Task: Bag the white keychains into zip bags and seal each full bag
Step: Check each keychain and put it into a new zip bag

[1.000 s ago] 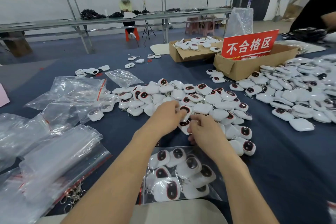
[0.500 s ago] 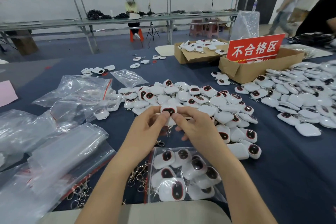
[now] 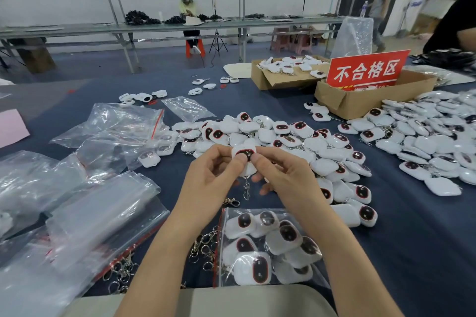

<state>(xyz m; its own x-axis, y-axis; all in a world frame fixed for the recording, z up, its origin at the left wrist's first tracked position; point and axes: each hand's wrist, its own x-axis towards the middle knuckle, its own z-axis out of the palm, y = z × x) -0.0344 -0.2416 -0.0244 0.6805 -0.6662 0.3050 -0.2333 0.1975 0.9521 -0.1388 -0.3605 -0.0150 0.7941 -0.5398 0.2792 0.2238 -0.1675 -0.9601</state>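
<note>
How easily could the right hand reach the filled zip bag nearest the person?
Probably yes: the zip bag lies below the right hand, nothing between, but it and the left hand pinch a keychain.

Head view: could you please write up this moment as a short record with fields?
Held item: one white keychain, face up, clasp dangling below
Left hand: pinches the keychain's left side
Right hand: pinches its right side
Zip bag: nearest the person, partly filled, clasps poking out of its left edge
Loose pile: white keychains beyond the hands
Empty bags: heaped at the left
Cardboard box: far right, holds a red sign
</note>
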